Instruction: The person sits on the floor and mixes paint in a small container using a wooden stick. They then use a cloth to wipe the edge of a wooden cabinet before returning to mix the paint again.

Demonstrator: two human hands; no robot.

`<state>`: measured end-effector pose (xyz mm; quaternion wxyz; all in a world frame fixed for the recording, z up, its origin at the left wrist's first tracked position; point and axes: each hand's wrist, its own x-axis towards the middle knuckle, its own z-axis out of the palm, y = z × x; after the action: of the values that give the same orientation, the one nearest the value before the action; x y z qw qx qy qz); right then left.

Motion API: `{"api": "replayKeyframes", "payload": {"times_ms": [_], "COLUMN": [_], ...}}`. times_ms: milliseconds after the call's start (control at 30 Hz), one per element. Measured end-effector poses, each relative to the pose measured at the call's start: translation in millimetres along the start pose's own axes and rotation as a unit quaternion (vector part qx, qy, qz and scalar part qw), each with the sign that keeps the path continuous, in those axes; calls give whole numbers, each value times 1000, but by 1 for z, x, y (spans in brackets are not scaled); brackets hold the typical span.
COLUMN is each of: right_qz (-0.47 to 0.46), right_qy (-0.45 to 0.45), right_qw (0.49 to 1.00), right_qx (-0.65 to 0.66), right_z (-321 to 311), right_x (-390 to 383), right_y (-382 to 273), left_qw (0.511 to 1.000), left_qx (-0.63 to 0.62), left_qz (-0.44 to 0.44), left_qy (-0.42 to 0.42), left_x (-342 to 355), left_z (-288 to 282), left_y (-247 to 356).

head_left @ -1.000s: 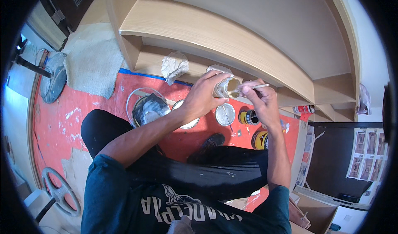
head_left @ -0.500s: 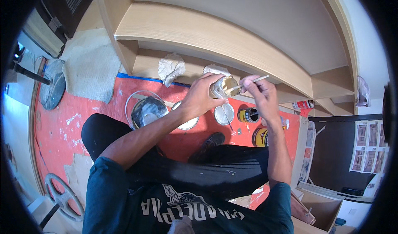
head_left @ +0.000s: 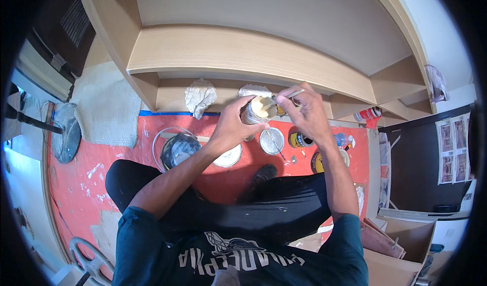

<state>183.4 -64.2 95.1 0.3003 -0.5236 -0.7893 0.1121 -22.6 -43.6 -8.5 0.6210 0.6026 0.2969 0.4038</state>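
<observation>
My left hand [head_left: 233, 123] grips a small clear cup [head_left: 253, 114] with pale cream paste in it, over the red floor covering. My right hand [head_left: 304, 111] is closed on a thin stick [head_left: 274, 99] whose lower end is in the cup. Just behind the cup lie crumpled pale rags [head_left: 200, 99] on the lowest shelf. Below my hands stand an open white-filled can [head_left: 272, 141], a second white can [head_left: 229, 158], yellow-and-black cans [head_left: 298, 138] and a dark bucket [head_left: 177, 153] with pale smears.
A light wooden shelving unit [head_left: 248, 47] spans the space ahead. At left are a pale mat [head_left: 104, 103] and a round stand base [head_left: 65, 139]. My crossed legs [head_left: 218, 210] are below. At right are a red can [head_left: 364, 114], an open wooden box [head_left: 413, 235] and a dark board with taped papers [head_left: 451, 149].
The view has shifted, so the shelf sits lower in it. The cup is slightly lower and further left. The stick has tilted and my right hand has come over the cup.
</observation>
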Motion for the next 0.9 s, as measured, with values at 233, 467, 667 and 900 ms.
{"api": "replayKeyframes", "payload": {"times_ms": [233,467,667,900], "right_qz": [37,43,37,-3], "right_qy": [32,33,3,-18], "right_qw": [996,997,995,999], "right_qx": [77,60,92,48], "right_z": [2,2,4,3], "right_x": [1,4,11,14], "right_y": [-11,-19,-25,-27], "left_qw": [999,989,978,979], "left_qx": [-26,-138,-198,-191], "left_qz": [35,34,-8,6], "left_qy": [-18,-32,-61,-72], "left_x": [0,5,2,1], "left_z": [2,3,4,4], "left_y": [-7,-6,-9,-1]}}
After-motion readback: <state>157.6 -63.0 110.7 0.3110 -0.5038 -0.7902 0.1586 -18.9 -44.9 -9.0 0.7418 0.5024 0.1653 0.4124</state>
